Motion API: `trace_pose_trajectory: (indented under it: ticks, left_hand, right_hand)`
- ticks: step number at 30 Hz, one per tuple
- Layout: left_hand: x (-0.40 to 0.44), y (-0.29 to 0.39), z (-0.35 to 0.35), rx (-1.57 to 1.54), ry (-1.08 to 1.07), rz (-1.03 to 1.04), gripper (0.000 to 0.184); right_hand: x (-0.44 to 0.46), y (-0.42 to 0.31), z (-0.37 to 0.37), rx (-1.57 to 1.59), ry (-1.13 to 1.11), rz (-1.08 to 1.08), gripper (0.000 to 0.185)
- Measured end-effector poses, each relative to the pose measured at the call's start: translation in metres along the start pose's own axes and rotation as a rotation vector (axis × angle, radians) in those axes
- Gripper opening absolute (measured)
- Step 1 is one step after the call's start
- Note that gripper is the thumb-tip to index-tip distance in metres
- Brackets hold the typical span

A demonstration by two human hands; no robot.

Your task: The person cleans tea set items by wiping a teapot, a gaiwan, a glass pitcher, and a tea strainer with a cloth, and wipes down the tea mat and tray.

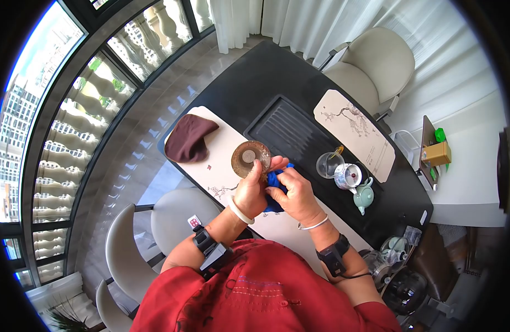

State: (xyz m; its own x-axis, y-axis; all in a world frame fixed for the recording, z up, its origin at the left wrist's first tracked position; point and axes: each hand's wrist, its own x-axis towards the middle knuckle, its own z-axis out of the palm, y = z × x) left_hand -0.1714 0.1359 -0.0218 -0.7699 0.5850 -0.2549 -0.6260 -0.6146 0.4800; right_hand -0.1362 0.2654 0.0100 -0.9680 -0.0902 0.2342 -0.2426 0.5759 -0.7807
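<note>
My left hand [249, 192] grips a round brown dish [242, 156] by its near edge, thumb on the face towards me. A paler disc shows at the dish's middle; I cannot tell whether this is its inside or its underside. A bright blue cloth [273, 179] is bunched in my right hand [292, 191], close against the left fingers and the dish's near right side. Part of the cloth hangs below, between the two hands. Both hands are above a pale table mat [299, 224]. Left of the dish, a dark maroon cloth [191, 138] lies folded on that mat.
The black table [233, 83] bears a ribbed tea tray [299, 133] and a second printed mat [357, 133]. Rightward stand a glass pitcher [328, 165], a lidded white-and-blue pot [348, 176] and a celadon teapot [364, 196]. Glassware [396, 246] crowds the near right corner. Chairs [183, 213] flank the table.
</note>
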Motion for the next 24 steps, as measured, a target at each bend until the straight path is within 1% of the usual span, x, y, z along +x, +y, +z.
trace_pose_trajectory:
  ticks: [3,5,6,7,8,9,10,11,12,13,14,15,16,17,19,20,21,23,24]
  left_hand:
    - [-0.006,-0.007,-0.007,-0.03,-0.004,-0.03,0.053]
    - [-0.005,-0.015,-0.014,-0.055,0.07,-0.074,0.052]
    - [-0.005,-0.015,-0.019,-0.093,0.052,-0.056,0.052]
    - [-0.003,-0.012,-0.024,0.026,0.122,0.03,0.05]
    - [-0.004,-0.001,-0.03,0.113,0.13,-0.001,0.048]
    - [-0.004,0.012,-0.03,0.2,0.138,-0.031,0.047]
    - [-0.006,0.019,-0.025,0.337,0.222,-0.071,0.046]
    - [-0.006,0.021,-0.031,0.335,0.229,-0.069,0.046]
    - [-0.006,0.021,-0.039,0.553,0.209,-0.138,0.041]
    - [-0.004,0.021,-0.043,0.776,0.181,-0.209,0.045]
    - [-0.004,0.019,-0.04,0.781,0.174,-0.211,0.045]
    - [-0.006,0.017,-0.035,0.688,0.22,-0.223,0.04]
    - [-0.006,0.015,-0.03,0.592,0.265,-0.235,0.039]
    - [-0.006,0.015,-0.027,0.592,0.259,-0.239,0.039]
    - [-0.008,0.015,-0.022,0.526,0.135,-0.307,0.028]
    - [-0.011,0.014,-0.018,0.437,0.12,-0.333,0.023]
    - [-0.013,0.015,-0.017,0.433,0.129,-0.33,0.023]
    - [-0.013,0.02,-0.018,0.326,0.192,-0.346,0.025]
    - [-0.011,0.024,-0.029,0.361,0.084,-0.335,0.023]
  right_hand:
    - [-0.01,0.003,0.001,-0.039,-0.045,0.03,0.02]
    - [-0.018,0.012,0.001,-0.06,-0.068,0.035,0.02]
    - [-0.025,0.021,0.003,-0.081,-0.109,0.038,0.019]
    - [-0.031,0.03,0.003,-0.099,-0.152,0.041,0.017]
    - [-0.033,0.036,0.0,-0.09,-0.143,0.076,0.018]
    - [-0.033,0.04,-0.005,-0.045,-0.113,0.176,0.018]
    - [-0.031,0.04,-0.01,0.082,-0.028,0.296,0.017]
    - [-0.026,0.036,-0.017,0.21,0.057,0.419,0.017]
    - [-0.021,0.034,-0.022,0.386,0.091,0.363,0.016]
    - [-0.015,0.031,-0.027,0.481,0.078,0.238,0.023]
    - [-0.009,0.028,-0.025,0.518,0.087,0.185,0.028]
    - [-0.003,0.024,-0.022,0.552,0.099,0.133,0.034]
    - [0.004,0.022,-0.022,0.275,0.068,0.053,0.045]
    - [0.01,0.025,-0.013,0.14,0.105,-0.02,0.049]
    - [0.01,0.039,0.006,-0.163,0.09,-0.13,0.051]
    - [0.009,0.037,0.017,-0.163,0.133,-0.087,0.044]
    - [0.005,0.036,0.018,-0.158,0.125,-0.089,0.044]
    - [0.001,0.034,0.02,-0.242,-0.012,-0.049,0.037]
    - [-0.007,0.031,0.025,-0.157,-0.01,-0.075,0.029]
